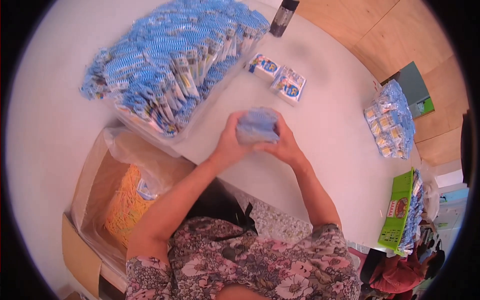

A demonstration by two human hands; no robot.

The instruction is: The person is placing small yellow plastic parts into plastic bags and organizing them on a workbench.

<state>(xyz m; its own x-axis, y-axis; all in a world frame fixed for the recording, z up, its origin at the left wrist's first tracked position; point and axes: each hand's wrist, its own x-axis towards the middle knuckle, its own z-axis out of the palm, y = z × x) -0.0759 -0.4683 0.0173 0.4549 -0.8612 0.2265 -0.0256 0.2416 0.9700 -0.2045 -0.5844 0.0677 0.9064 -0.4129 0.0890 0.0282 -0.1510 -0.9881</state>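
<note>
Over the table, a blurred stack of small blue-and-white packets (257, 126) is held between my two hands. My left hand (230, 137) is closed round its left side. My right hand (286, 141) grips the right side, its thumb along the near edge. Just beyond the hands lie two small white packs (289, 85) with colourful printed fronts, side by side. To the left, a clear plastic tub (186, 139) is heaped with blue-striped packets (165, 55).
An open cardboard box (85, 187) with a plastic liner and orange rubber bands (125, 210) sits below the tub. A dark bottle (284, 19) stands at the back. Rightward are bundled packets (390, 122), a green basket (396, 210) and another person (402, 272).
</note>
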